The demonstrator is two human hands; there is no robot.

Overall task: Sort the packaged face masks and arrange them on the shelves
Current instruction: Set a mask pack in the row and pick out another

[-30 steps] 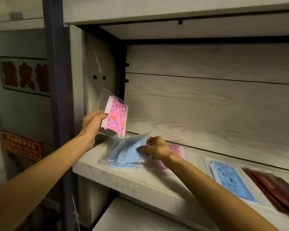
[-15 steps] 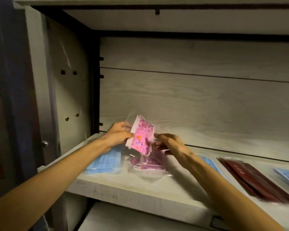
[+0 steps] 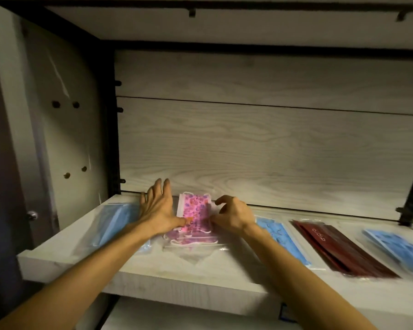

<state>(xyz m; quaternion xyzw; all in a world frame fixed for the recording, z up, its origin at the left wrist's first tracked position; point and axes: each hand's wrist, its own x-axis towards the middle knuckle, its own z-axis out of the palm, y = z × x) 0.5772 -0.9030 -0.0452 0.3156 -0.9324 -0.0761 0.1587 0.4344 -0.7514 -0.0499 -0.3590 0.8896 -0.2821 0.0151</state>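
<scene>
A pink patterned mask pack lies flat on top of other pink packs on the pale wooden shelf. My left hand rests at its left edge with fingers spread straight and the thumb touching the pack. My right hand sits at the pack's right edge with fingers curled, pinching its edge. A stack of plain blue mask packs lies to the left of the pink pile.
Right of my hands lie a blue printed mask pack, dark red packs and another blue printed pack. The shelf's side panel closes the left; the back wall is wood-grain. A lower shelf shows below.
The pink pack, held upright in my left hand before, now lies flat on the pink pile. Both hands have come down to its edges, and the blue stack has been left.
</scene>
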